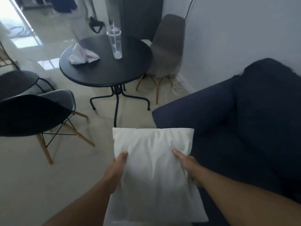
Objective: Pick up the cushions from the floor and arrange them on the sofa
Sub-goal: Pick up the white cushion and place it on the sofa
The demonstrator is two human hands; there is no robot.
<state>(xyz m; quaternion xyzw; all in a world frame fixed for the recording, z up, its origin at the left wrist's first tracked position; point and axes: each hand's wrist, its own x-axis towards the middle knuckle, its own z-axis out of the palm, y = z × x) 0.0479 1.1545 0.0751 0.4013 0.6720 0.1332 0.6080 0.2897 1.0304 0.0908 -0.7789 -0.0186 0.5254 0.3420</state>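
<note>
A white cushion is held up in front of me, off the floor, at the left edge of the dark navy sofa. My left hand grips its left side, thumb on top. On its right side my right hand holds it the same way. The cushion's far right corner overlaps the sofa seat. No other cushion shows on the floor.
A round black table stands ahead with a clear tall cup and a crumpled cloth. A grey chair is by the wall, two dark chairs at left. A white cable lies on the floor.
</note>
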